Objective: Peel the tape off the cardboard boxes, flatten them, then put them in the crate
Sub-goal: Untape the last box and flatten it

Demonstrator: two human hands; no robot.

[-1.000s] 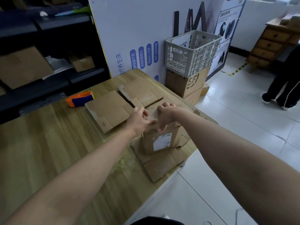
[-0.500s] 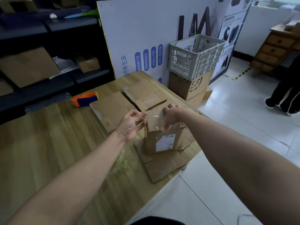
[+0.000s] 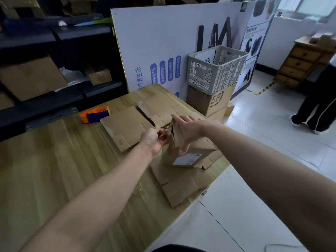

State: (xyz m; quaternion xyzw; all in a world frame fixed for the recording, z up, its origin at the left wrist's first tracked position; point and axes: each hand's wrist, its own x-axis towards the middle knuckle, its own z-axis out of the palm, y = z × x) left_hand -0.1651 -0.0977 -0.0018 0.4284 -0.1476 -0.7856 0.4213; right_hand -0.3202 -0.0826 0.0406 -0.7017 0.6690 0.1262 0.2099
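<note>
Tape-peeling step: right hand (image 3: 185,131) grips the upright box (image 3: 189,158) near the tabletop's (image 3: 54,160) right edge; left hand (image 3: 155,140) apparently pinches tape. Next: pull it clear.

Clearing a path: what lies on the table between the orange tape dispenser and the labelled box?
Head view: a flattened cardboard sheet lies between the tape dispenser and the labelled box.

The wooden table (image 3: 54,170) bears one flattened cardboard sheet (image 3: 125,128) just left of the gripped cardboard box (image 3: 189,157), another sheet (image 3: 163,106) beyond it, a third sheet (image 3: 180,188) beneath it, and an orange-and-blue tape dispenser (image 3: 95,114) farther left.
</note>
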